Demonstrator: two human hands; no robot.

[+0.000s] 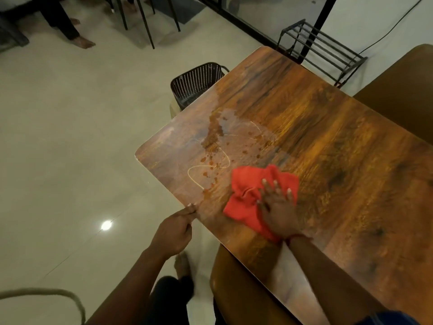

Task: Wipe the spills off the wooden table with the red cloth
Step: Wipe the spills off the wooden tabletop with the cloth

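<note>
The red cloth (248, 191) lies crumpled on the wooden table (339, 148), near its front-left edge. My right hand (277, 205) presses flat on the cloth with straight, spread fingers. Just left of and beyond the cloth spreads the spill (218, 139): a wet patch, brown drops and thin pale curved streaks. My left hand (174, 231) is at the table's near edge, fingers loosely curled, fingertips touching the rim.
A dark perforated basket (194, 83) stands on the floor beyond the table's left side. A black metal rack (323, 48) is at the far end. A brown chair (403, 90) is on the right, another seat (236, 285) below the near edge.
</note>
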